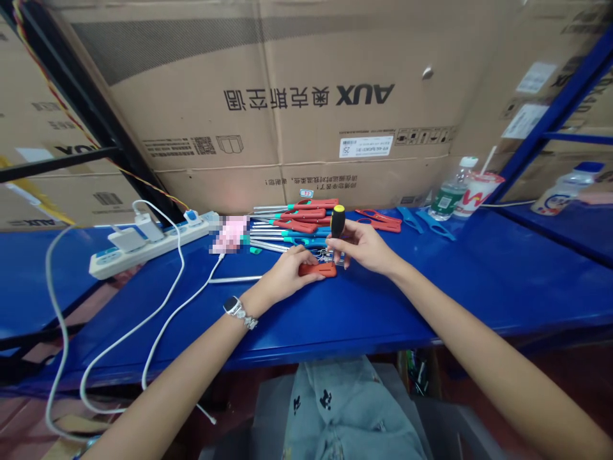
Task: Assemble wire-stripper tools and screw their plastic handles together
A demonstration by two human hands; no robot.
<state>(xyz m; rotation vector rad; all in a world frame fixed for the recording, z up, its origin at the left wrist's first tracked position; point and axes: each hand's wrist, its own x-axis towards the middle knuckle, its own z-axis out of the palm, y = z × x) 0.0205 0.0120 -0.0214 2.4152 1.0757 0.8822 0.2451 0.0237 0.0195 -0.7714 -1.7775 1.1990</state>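
Note:
My left hand (292,271) is closed around the orange-red handle (320,270) of what looks like a long-necked lighter, lying flat on the blue tabletop. A thin metal tube (234,279) sticks out to the left from beneath that hand. Upright in my right hand (366,246) is a screwdriver (338,220) with a black and yellow handle; its tip is hidden by the fingers. Small metal parts (325,255) lie between the two hands. Just behind them is a pile of similar long-necked lighters (301,223) with red and blue handles and metal tubes.
Loose red handle shells (383,223) and blue ones (438,227) lie right of the pile. A green-labelled bottle (447,195), a straw cup (479,191) and a blue-capped bottle (569,188) stand further right. At left are a power strip (156,246) and white cables (165,306). Cardboard boxes (287,38) stand behind.

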